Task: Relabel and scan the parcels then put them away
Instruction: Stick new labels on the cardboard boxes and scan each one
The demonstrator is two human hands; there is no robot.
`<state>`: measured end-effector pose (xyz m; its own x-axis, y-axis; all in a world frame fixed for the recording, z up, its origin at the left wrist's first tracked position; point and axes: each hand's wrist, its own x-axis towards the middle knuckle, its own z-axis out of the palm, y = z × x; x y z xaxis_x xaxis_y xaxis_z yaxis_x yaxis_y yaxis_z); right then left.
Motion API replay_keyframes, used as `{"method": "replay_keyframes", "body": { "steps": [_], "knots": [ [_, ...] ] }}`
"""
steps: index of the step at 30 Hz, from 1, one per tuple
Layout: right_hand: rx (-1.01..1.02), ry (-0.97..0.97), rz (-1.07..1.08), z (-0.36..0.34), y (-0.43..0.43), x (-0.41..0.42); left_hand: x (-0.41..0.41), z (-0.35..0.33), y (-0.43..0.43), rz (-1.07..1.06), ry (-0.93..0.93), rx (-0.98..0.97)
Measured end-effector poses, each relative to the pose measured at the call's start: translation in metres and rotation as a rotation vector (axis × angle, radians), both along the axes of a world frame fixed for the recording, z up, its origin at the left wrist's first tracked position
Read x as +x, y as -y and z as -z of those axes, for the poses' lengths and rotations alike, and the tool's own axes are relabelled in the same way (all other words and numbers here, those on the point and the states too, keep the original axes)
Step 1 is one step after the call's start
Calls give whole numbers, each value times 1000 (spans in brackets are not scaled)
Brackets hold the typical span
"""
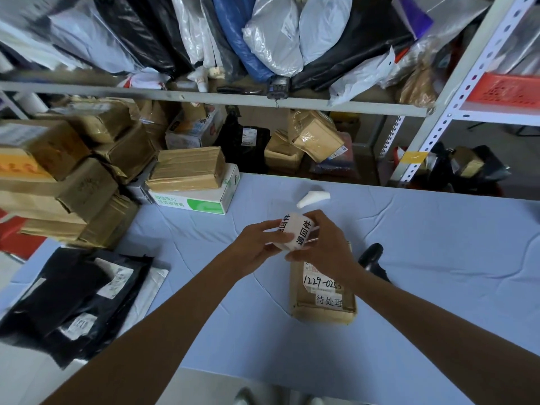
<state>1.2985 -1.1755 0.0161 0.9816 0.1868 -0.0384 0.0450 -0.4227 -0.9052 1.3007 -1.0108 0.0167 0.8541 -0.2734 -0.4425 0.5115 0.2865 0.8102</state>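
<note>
Label roll (295,232) gripped by my left hand (257,248) and right hand (327,247) above the worktop (438,258). My right wrist hides the far end of the brown parcel (324,305) lying there, cutting off its handwritten number. A black device (372,257) beside it is half covered.

Pale blue cloth (423,244) covers table (23,384). Grey metal shelf rack (204,96) at 12 o'clock. Red plastic crate (508,89) at 2 o'clock.

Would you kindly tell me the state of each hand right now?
Left hand: grips the roll of labels.
Right hand: grips the same roll from the other side.
</note>
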Motion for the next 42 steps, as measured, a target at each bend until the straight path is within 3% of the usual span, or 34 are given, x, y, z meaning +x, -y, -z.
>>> {"method": "replay_keyframes", "body": {
  "steps": [4,10,14,17,20,25,32,38,40,42],
  "knots": [
    [92,-132,-78,-3,2,1,-2,5,-1,6,29,110],
    [337,-275,6,-10,3,5,-7,4,-4,169,101,177],
    [421,-327,51,-16,3,6,-7,-2,-11,163,111,98],
    [335,-239,109,-21,-4,5,-7,-5,-14,143,56,16],
    [202,-72,153,-19,-12,3,-8,-1,-15,147,34,59],
    [-198,241,110,-4,-15,-7,-9,1,-11,39,90,143],
    [-35,22,-14,-8,-11,-7,-15,-6,-10,188,313,429],
    [-486,119,-382,-16,1,4,-19,-6,-10,394,439,677],
    [-507,101,-417,-17,2,4,-20,-6,-8,431,509,772],
    [-387,8,-400,-15,3,4,-20,-5,-9,425,532,783]
  ]
}}
